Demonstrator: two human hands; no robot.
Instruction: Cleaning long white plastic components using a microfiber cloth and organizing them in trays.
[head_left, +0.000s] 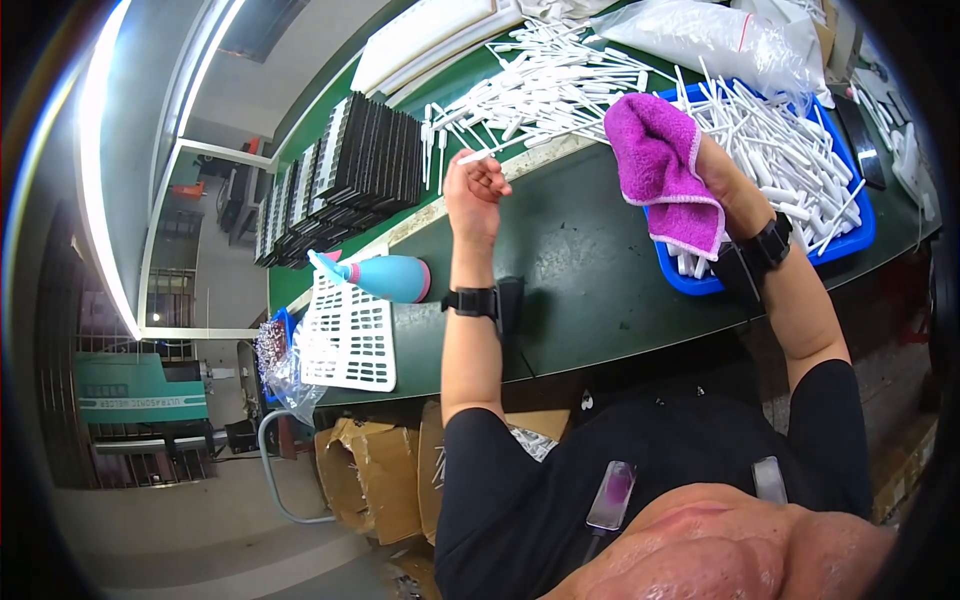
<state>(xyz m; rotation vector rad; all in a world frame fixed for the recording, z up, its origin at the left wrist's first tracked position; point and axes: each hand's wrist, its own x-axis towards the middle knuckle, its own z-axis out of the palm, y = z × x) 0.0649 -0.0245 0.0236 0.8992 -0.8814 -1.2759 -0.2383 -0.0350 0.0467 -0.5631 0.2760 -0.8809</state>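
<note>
My left hand (477, 195) is raised over the green bench, its fingers curled and pinched on the end of a thin white plastic stick (482, 156). The stick slants right toward a purple cloth (655, 165); whether its far end lies inside the cloth I cannot tell. My right hand (728, 185) grips this cloth, which covers most of the fingers. Just beyond and beside that hand stands a blue basket (868, 225) heaped with white plastic sticks (800, 160) that have thicker ends. More such sticks (560, 80) lie in a loose pile at the back of the bench.
Stacked black trays (365, 155) stand at the left back. Nearer are a light-blue spray bottle (390, 278) and a white slotted basket (345, 345). A clear plastic bag (710, 45) lies at the far right. Cardboard boxes (375, 475) sit below the bench's front edge.
</note>
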